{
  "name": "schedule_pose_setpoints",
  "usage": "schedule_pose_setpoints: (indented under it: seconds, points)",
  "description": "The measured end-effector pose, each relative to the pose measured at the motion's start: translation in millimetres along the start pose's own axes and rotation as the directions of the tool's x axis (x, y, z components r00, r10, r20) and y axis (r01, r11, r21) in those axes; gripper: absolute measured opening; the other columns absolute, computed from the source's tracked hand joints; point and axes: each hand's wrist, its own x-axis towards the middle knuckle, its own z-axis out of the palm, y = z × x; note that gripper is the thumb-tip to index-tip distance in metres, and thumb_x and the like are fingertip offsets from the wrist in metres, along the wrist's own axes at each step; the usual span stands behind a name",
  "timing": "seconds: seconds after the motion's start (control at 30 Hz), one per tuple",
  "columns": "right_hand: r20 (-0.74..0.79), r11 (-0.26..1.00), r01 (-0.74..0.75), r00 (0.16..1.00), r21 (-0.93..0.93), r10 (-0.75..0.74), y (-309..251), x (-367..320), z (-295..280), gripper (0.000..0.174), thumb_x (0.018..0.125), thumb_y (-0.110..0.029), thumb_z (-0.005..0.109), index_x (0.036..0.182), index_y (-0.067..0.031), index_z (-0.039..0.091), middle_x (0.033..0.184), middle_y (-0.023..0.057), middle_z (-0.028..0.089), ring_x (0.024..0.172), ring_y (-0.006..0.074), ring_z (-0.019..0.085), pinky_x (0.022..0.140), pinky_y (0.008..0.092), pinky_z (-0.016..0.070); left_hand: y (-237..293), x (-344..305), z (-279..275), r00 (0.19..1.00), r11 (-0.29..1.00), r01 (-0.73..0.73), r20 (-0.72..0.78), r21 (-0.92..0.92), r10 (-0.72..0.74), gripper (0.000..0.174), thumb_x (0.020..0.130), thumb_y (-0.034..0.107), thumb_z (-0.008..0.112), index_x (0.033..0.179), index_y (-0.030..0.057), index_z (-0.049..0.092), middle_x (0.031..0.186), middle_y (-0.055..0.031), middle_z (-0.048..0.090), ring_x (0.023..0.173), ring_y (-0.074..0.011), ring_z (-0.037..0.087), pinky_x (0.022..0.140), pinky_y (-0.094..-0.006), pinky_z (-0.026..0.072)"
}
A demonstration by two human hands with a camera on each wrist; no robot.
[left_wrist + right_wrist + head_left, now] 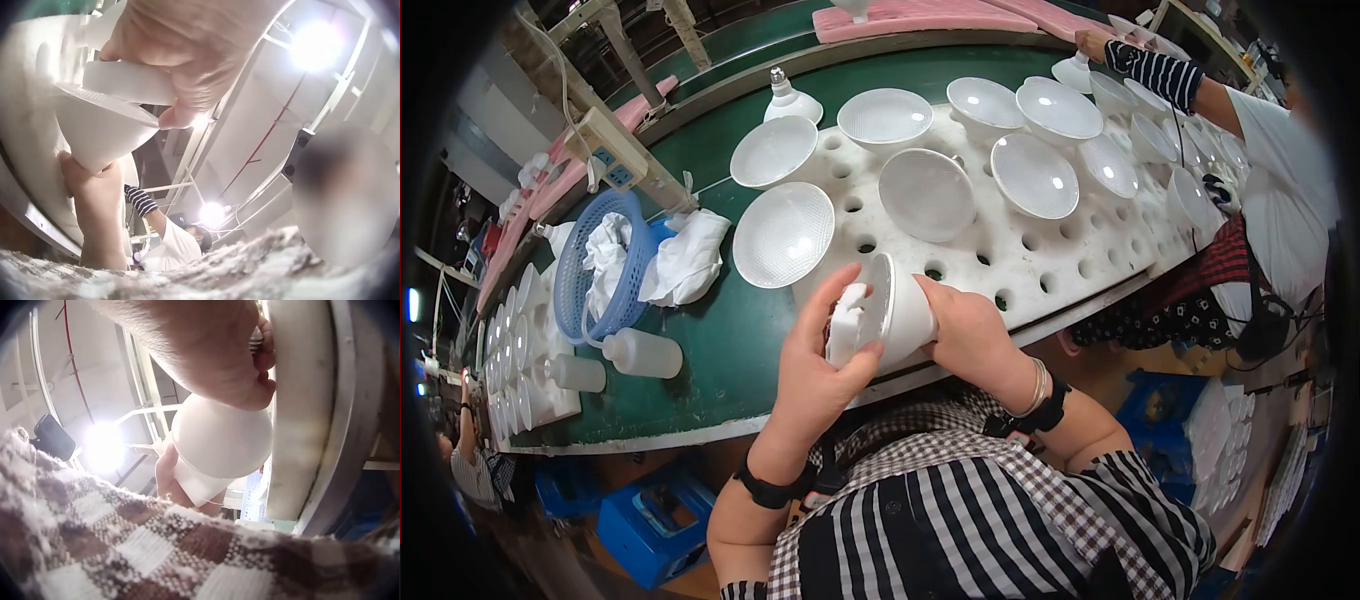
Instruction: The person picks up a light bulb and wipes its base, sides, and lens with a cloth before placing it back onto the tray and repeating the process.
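one held lamp (912,312), two bottles (648,354), one basket (572,268)

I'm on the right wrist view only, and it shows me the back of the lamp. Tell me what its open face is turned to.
Observer: In the head view, the open face of the lamp is turned toward a white piece in the left grip; whether they touch, I can't tell.
Operator: Report what stands on the bench beyond the right grip.
Observer: More lamps, set about a white board with round holes.
Operator: Say whether anyone is working nearby.
Observer: Yes, at the right of the head view another person has an arm in a striped sleeve stretched out to the lamps.
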Motion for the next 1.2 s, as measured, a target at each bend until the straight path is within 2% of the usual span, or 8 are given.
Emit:
schedule_pose_setpoints:
  seconds: [0.13, 0.47, 0.73, 0.8, 0.9, 1.03, 1.1, 1.2]
  points:
    - [0.061, 0.999, -0.044, 0.997, -0.008, 0.045, -1, 1, -1, 0.058, 0.069, -0.006, 0.073, 0.124, -0.0084, 0.055, 0.097, 0.0182, 0.068, 0.089, 0.0384, 0.065, 0.076, 0.0438, 0.052, 2, 1, -8, 0.989, 0.989, 0.103, 0.119, -0.106, -0.09, 0.073, 0.077, 0.001, 0.068, 0.145, 0.0074, 0.042, 0.135, -0.0107, 0.051, 0.119, -0.0174, 0.052, 0.101, -0.0312, 0.0424]
    - [0.017, 0.999, -0.022, 1.0, -0.029, 0.022, 0, -1, 2, 0.059, 0.07, -0.006, 0.073, 0.125, -0.009, 0.054, 0.098, 0.0172, 0.068, 0.089, 0.0371, 0.065, 0.076, 0.0436, 0.0519, -1, 2, -17, 0.972, 0.973, 0.159, 0.2, -0.17, -0.124, 0.075, 0.077, 0.002, 0.069, 0.146, 0.0068, 0.04, 0.134, -0.0091, 0.051, 0.121, -0.0178, 0.05, 0.102, -0.0313, 0.0404]
    - [0.034, 0.993, 0.078, 0.997, -0.087, -0.075, -1, -3, -5, 0.069, 0.071, -0.006, 0.072, 0.134, -0.003, 0.045, 0.095, 0.0198, 0.068, 0.087, 0.0369, 0.066, 0.074, 0.0425, 0.0526, -1, -5, -14, 0.99, 0.996, 0.027, 0.135, 0.086, -0.039, 0.077, 0.071, 0.003, 0.064, 0.145, 0.0071, 0.042, 0.13, -0.0115, 0.055, 0.117, -0.0212, 0.053, 0.1, -0.0342, 0.0425]
    - [0.281, 0.999, -0.04, 0.959, 0.023, 0.032, -9, -1, -22, 0.077, 0.07, -0.008, 0.073, 0.139, -0.0037, 0.04, 0.095, 0.0213, 0.068, 0.088, 0.0381, 0.066, 0.074, 0.0422, 0.0522, 3, -7, -15, 0.988, 0.995, 0.007, 0.155, 0.104, -0.023, 0.077, 0.071, 0.003, 0.062, 0.145, 0.007, 0.042, 0.13, -0.0117, 0.055, 0.117, -0.0218, 0.053, 0.099, -0.0347, 0.0427]
    - [0.463, 0.964, -0.125, 0.887, 0.233, 0.003, 4, 1, -30, 0.082, 0.07, -0.014, 0.076, 0.143, -0.0098, 0.04, 0.102, 0.0224, 0.067, 0.094, 0.039, 0.066, 0.077, 0.0417, 0.0522, 2, -10, -16, 0.978, 0.993, -0.027, 0.208, 0.111, 0.003, 0.078, 0.07, 0.004, 0.061, 0.145, 0.0066, 0.041, 0.13, -0.0116, 0.055, 0.117, -0.0226, 0.053, 0.099, -0.035, 0.043]
    - [0.332, 0.972, -0.007, 0.94, 0.236, -0.074, -4, -7, -18, 0.086, 0.07, -0.01, 0.074, 0.146, -0.0095, 0.033, 0.084, 0.0203, 0.068, 0.081, 0.0399, 0.066, 0.07, 0.0448, 0.0517, 7, -9, -13, 0.975, 0.995, -0.018, 0.22, 0.102, -0.004, 0.08, 0.07, 0.006, 0.062, 0.146, 0.0063, 0.039, 0.129, -0.0118, 0.056, 0.116, -0.0221, 0.054, 0.099, -0.0343, 0.0433]
    - [0.261, 0.998, -0.065, 0.963, -0.01, 0.065, -19, -11, -18, 0.089, 0.071, -0.01, 0.074, 0.148, -0.0125, 0.031, 0.079, 0.0195, 0.068, 0.074, 0.0396, 0.067, 0.066, 0.0461, 0.0515, 10, -4, -12, 0.979, 0.999, 0.011, 0.2, 0.049, -0.021, 0.081, 0.069, 0.006, 0.063, 0.147, 0.0061, 0.038, 0.129, -0.0116, 0.055, 0.115, -0.0215, 0.054, 0.099, -0.0341, 0.0432]
    - [0.241, 0.996, -0.055, 0.968, -0.077, 0.072, -22, -15, -15, 0.09, 0.072, -0.01, 0.074, 0.149, -0.0135, 0.028, 0.076, 0.0194, 0.067, 0.071, 0.0388, 0.067, 0.064, 0.0462, 0.0514, 15, 11, -7, 0.976, 0.994, 0.097, 0.201, -0.046, -0.086, 0.083, 0.069, 0.008, 0.065, 0.148, 0.0056, 0.037, 0.129, -0.0117, 0.055, 0.115, -0.0205, 0.054, 0.1, -0.0337, 0.0426]
